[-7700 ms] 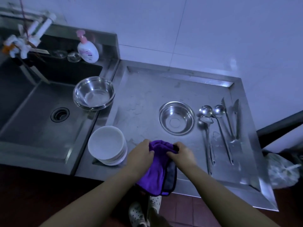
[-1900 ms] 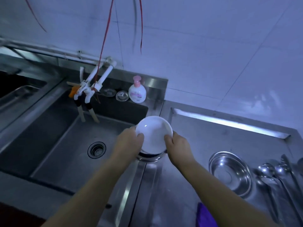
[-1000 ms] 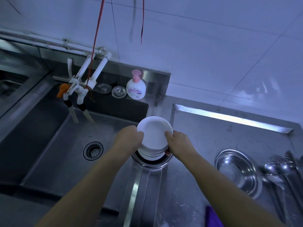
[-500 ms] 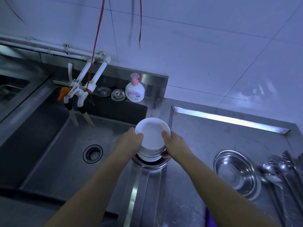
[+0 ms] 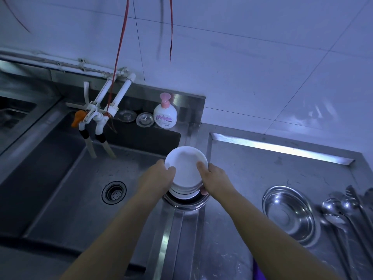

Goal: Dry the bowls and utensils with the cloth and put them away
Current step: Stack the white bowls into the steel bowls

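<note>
A stack of white bowls [image 5: 186, 165] is held from both sides over the ridge between sink and counter. My left hand [image 5: 159, 174] grips its left rim with the thumb over the edge, and my right hand [image 5: 212, 176] grips the right rim, fingers under the stack. Beneath the stack sit steel bowls [image 5: 185, 202], mostly hidden; I cannot tell if the stack touches them. A single steel bowl [image 5: 289, 215] lies on the counter to the right, with ladles and spoons [image 5: 343, 215] beside it. A sliver of the purple cloth [image 5: 257, 269] shows at the bottom edge.
The deep sink [image 5: 80, 188] with its drain [image 5: 114, 193] lies to the left. White taps [image 5: 96, 116] hang over it. A soap bottle [image 5: 165, 113] and two drain covers [image 5: 144, 119] stand on the back ledge. Red cords [image 5: 121, 37] hang from above.
Over the last seconds the white bowl stack was carried from the counter front to the steel bowls at the sink edge. In the last half second both hands keep their grip; little moves.
</note>
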Demonstrator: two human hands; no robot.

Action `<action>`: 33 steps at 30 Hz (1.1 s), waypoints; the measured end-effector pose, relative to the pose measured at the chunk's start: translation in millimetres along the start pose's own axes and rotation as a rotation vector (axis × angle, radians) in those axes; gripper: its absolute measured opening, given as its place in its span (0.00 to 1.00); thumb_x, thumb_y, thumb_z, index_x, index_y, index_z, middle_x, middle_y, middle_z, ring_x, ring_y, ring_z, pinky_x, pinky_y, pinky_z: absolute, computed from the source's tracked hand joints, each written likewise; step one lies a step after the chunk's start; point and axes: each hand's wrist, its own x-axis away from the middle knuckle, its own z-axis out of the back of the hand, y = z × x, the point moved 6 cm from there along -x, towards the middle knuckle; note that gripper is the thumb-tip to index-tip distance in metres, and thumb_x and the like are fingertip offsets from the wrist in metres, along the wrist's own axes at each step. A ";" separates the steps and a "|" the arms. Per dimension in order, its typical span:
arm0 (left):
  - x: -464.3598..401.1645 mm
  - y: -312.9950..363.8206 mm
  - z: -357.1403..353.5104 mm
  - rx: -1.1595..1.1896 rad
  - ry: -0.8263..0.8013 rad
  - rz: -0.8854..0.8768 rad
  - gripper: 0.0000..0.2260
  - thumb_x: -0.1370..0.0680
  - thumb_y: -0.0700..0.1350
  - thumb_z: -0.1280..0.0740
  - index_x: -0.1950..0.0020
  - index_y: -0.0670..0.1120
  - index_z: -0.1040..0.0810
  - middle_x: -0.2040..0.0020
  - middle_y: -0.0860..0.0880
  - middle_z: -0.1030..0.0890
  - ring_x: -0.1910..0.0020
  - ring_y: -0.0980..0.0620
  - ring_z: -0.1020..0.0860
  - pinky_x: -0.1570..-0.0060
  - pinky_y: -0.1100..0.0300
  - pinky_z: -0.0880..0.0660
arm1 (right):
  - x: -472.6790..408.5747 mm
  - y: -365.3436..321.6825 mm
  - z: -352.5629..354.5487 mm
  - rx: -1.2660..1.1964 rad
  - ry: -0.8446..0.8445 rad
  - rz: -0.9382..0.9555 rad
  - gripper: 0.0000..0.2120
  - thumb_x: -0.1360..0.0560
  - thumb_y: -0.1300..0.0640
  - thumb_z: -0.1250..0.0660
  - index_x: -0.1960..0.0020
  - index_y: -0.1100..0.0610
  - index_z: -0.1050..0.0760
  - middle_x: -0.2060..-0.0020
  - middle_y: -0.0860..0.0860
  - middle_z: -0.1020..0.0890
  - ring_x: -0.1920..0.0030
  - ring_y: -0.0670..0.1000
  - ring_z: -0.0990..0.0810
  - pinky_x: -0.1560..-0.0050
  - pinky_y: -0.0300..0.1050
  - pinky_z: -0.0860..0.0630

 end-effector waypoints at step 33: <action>154.9 87.4 -199.6 -0.236 -0.197 -0.630 0.15 0.24 0.44 0.42 0.39 0.47 0.25 0.46 0.45 0.22 0.46 0.44 0.25 0.49 0.52 0.28 | 129.7 305.2 73.6 0.219 0.114 -0.247 0.09 0.24 0.58 0.36 0.47 0.57 0.19 0.50 0.57 0.18 0.46 0.57 0.21 0.48 0.45 0.28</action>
